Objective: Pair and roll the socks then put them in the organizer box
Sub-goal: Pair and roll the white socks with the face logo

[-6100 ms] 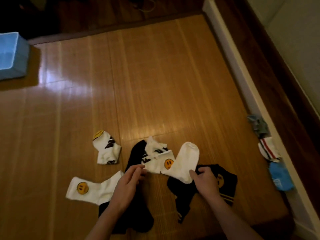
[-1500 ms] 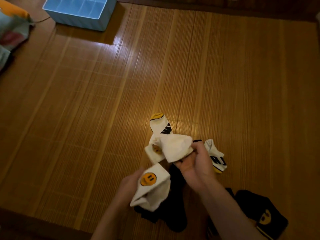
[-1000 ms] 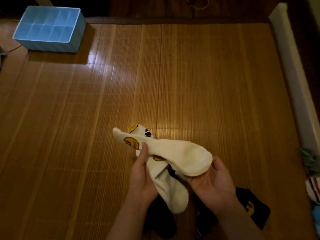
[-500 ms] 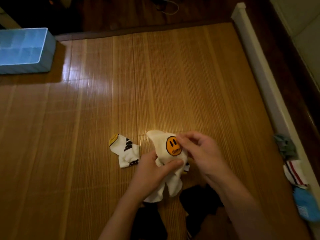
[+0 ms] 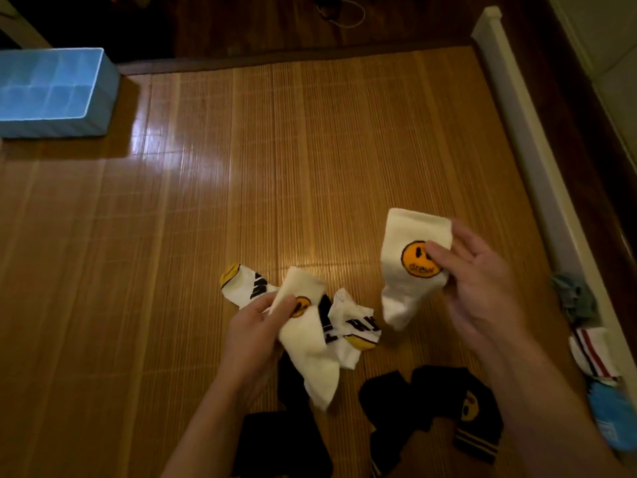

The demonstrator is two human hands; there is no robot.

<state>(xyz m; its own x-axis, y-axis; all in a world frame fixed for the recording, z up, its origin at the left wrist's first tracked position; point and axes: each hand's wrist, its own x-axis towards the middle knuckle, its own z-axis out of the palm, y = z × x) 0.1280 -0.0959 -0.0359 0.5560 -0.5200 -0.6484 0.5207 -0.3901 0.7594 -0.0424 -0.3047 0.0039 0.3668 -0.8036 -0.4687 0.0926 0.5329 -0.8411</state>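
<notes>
My right hand [image 5: 479, 281] pinches a white sock with a yellow smiley patch [image 5: 406, 270], held up with its toe hanging down. My left hand [image 5: 253, 332] grips the matching white smiley sock [image 5: 310, 343], which droops over the pile. Under it lie two white socks with black letters and yellow tips [image 5: 246, 286] [image 5: 355, 326]. Black socks [image 5: 441, 401] lie nearest me, one with a yellow face. The blue organizer box [image 5: 100, 88] with its dividers stands far left at the back.
I work on a bamboo mat [image 5: 275, 150]. A white rail [image 5: 537, 157] runs along its right edge. Beside the rail lie a grey-green sock [image 5: 572, 298], a white sock with red stripes [image 5: 593, 350] and a blue sock [image 5: 610, 419]. A cable [image 5: 341, 12] lies at the back.
The two white smiley socks, held together half a second ago, are now apart: my right hand carried one up to the right, my left hand keeps the other low.
</notes>
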